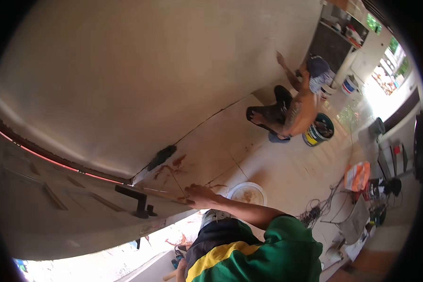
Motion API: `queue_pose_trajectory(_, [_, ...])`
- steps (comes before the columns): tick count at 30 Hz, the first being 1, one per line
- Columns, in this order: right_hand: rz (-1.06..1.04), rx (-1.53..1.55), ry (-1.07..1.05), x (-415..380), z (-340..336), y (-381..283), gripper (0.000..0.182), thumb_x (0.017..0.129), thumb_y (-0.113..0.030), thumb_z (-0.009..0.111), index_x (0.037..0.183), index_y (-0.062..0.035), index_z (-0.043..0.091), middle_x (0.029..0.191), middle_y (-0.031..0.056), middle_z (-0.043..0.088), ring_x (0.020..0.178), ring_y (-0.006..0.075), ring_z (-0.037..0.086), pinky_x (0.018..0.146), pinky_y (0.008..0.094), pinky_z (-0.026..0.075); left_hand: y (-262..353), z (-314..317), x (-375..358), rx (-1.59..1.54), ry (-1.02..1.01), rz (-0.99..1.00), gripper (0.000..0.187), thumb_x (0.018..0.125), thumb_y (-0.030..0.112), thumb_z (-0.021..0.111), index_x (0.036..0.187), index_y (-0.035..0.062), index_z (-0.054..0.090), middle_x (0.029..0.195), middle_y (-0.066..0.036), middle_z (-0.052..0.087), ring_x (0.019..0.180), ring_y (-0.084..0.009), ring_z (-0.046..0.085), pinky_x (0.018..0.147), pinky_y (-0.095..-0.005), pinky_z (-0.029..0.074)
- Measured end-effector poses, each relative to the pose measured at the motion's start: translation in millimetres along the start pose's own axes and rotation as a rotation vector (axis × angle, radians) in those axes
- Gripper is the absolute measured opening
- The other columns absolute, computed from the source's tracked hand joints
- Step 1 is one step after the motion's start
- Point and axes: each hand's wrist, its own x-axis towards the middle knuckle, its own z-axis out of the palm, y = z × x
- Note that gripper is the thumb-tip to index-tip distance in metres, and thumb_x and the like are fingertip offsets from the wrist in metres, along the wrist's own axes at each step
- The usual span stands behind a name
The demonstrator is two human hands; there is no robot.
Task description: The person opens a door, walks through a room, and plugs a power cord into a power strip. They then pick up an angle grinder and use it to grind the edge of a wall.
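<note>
My right hand [201,196] reaches out from a green sleeve, with its fingers closed around the edge of a grey door [70,207]. A black lever handle [138,202] sticks out of the door beside that hand. Low in the frame, my left hand [181,271] shows only in part, curled at a light wooden handle [169,276]; whatever the handle belongs to is cut off. A round white tub [247,193] with brownish residue stands on the floor near my right forearm. A dark green clump [162,157] lies at the foot of the wall.
A co-worker [298,108] sits low by the plain wall [164,61], one hand raised to it. A dark bucket [318,130] stands behind them. Tangled cables [315,211], an orange-and-white bag [357,176] and tools lie at right. Reddish smears [178,160] mark the floor.
</note>
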Motion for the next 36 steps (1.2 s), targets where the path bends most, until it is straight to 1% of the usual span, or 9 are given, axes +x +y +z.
queue_pose_trajectory(7, [0.075, 0.002, -0.326, -98, 50, 7, 0.047, 0.074, -0.022, 0.067, 0.113, 0.0005, 0.056, 0.101, 0.0236, 0.061, 0.098, 0.0395, 0.06, 0.084, 0.0441, 0.05, 65, -19, 24, -0.284, 0.035, 0.07, 0.024, 0.076, 0.022, 0.063, 0.074, -0.0013, 0.058, 0.064, -0.012, 0.06, 0.061, -0.0221, 0.058, 0.059, -0.0375, 0.047])
queue_pose_trajectory(15, [-0.122, -0.022, -0.105, -162, 94, -34, 0.079, 0.066, -0.026, 0.076, 0.135, -0.0134, 0.04, 0.13, 0.0153, 0.044, 0.114, 0.0351, 0.052, 0.094, 0.0506, 0.043, 243, -44, -25, -0.778, -0.145, 0.481, 0.024, 0.078, 0.025, 0.06, 0.074, 0.0031, 0.053, 0.065, -0.003, 0.053, 0.058, -0.0113, 0.044, 0.056, -0.0279, 0.035])
queue_pose_trajectory(18, [-0.079, 0.073, 0.195, -173, 99, -45, 0.062, 0.069, -0.023, 0.075, 0.124, -0.0085, 0.05, 0.116, 0.0115, 0.058, 0.113, 0.032, 0.055, 0.092, 0.0425, 0.045, 285, -35, -43, -1.073, -0.307, 0.691, 0.026, 0.082, 0.028, 0.061, 0.08, 0.0039, 0.051, 0.077, -0.006, 0.054, 0.067, -0.0119, 0.044, 0.06, -0.0275, 0.036])
queue_pose_trajectory(23, [0.256, 0.324, 0.136, -187, 18, -94, 0.051, 0.083, -0.026, 0.061, 0.127, -0.0031, 0.048, 0.108, 0.0181, 0.061, 0.102, 0.0394, 0.06, 0.088, 0.0434, 0.047, 293, -29, -49, -0.324, 0.168, 0.642, 0.059, 0.101, 0.047, 0.035, 0.125, -0.0046, 0.051, 0.123, -0.017, 0.052, 0.123, -0.0293, 0.045, 0.109, -0.0363, 0.028])
queue_pose_trajectory(25, [-0.07, 0.027, 0.277, -187, 34, -35, 0.049, 0.095, -0.028, 0.05, 0.142, -0.0213, 0.039, 0.096, 0.0191, 0.062, 0.094, 0.0352, 0.061, 0.085, 0.0416, 0.048, 304, -52, -55, -0.339, 0.078, 0.738, 0.058, 0.101, 0.046, 0.035, 0.123, -0.0044, 0.053, 0.123, -0.018, 0.052, 0.122, -0.0305, 0.045, 0.108, -0.0367, 0.028])
queue_pose_trajectory(28, [0.26, 0.67, 0.24, -212, -29, -70, 0.037, 0.08, -0.026, 0.069, 0.113, -0.0127, 0.058, 0.094, 0.0099, 0.063, 0.082, 0.0291, 0.062, 0.075, 0.0403, 0.05, 288, -73, -56, -0.473, -0.021, 0.661, 0.046, 0.099, 0.037, 0.048, 0.113, -0.0058, 0.06, 0.11, -0.016, 0.059, 0.105, -0.024, 0.055, 0.094, -0.0339, 0.041])
queue_pose_trajectory(30, [-0.652, -0.784, 0.798, -220, -64, -85, 0.026, 0.083, -0.013, 0.063, 0.109, -0.0086, 0.059, 0.081, 0.0089, 0.059, 0.068, 0.0253, 0.059, 0.062, 0.0405, 0.048, 268, -82, -54, -0.39, -0.018, 0.447, 0.043, 0.096, 0.033, 0.057, 0.108, -0.0079, 0.061, 0.095, -0.013, 0.064, 0.088, -0.0182, 0.058, 0.081, -0.0307, 0.046])
queue_pose_trajectory(32, [0.045, 0.337, 0.456, -230, -79, -108, 0.013, 0.093, -0.015, 0.057, 0.087, -0.0054, 0.05, 0.063, -0.0022, 0.044, 0.055, 0.0098, 0.045, 0.054, 0.0276, 0.043, 249, -84, -62, -0.329, -0.018, 0.363, 0.045, 0.094, 0.034, 0.06, 0.106, -0.0091, 0.062, 0.089, -0.012, 0.065, 0.083, -0.017, 0.058, 0.078, -0.0302, 0.046])
queue_pose_trajectory(36, [-0.482, -0.054, 0.798, -210, -57, -88, 0.015, 0.093, -0.019, 0.057, 0.085, -0.0073, 0.05, 0.064, -0.0004, 0.045, 0.055, 0.0125, 0.046, 0.05, 0.0287, 0.041, 218, -71, -56, -0.323, -0.061, 0.335, 0.044, 0.091, 0.033, 0.065, 0.101, -0.0106, 0.063, 0.082, -0.012, 0.065, 0.077, -0.0155, 0.058, 0.071, -0.0294, 0.047])
